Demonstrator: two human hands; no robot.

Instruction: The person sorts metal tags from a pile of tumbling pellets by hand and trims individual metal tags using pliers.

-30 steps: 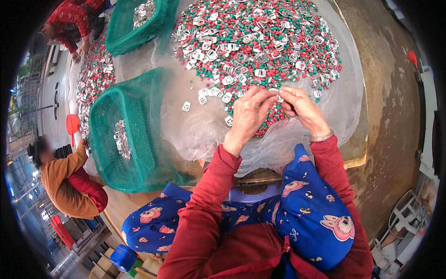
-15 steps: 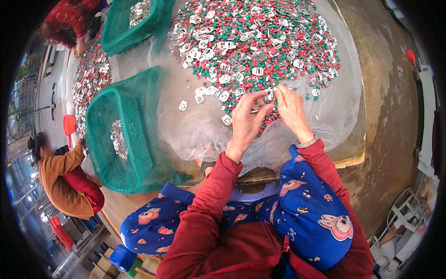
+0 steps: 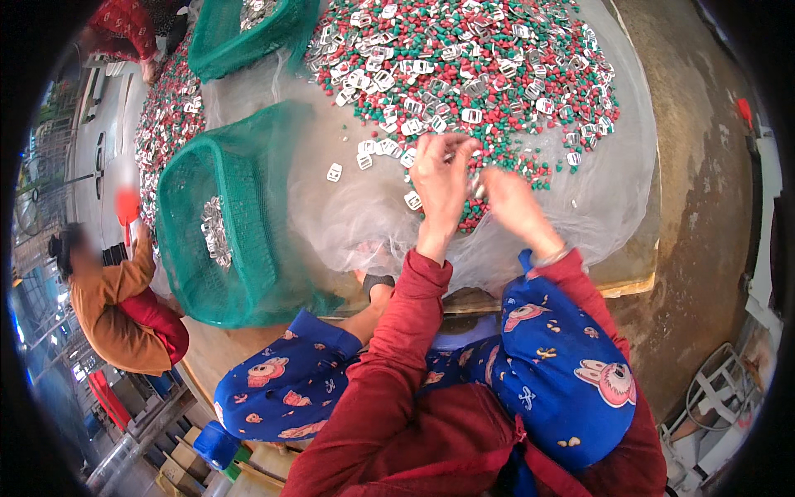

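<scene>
- Silvery buckles (image 3: pixel 471 116) strewn over red and green pellets (image 3: pixel 490 137), at 12 o'clock from the hands.
- Small pale piece (image 3: pixel 479 190) at the blurred right hand's (image 3: pixel 512 204) fingertips; fingers bunched, whether gripping it, cannot tell.
- Left hand (image 3: pixel 440 177), 10 o'clock of the right: thumb and forefinger bent close together, contents cannot tell.
- Green mesh basket (image 3: pixel 243 217) at 9 o'clock, metal pieces (image 3: pixel 215 232) inside.
- Co-worker (image 3: pixel 114 323), brown top, beyond at 8.

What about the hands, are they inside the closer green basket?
No, the left hand and right hand are over the near part of the red and green pieces, right of the closer green basket.
</scene>
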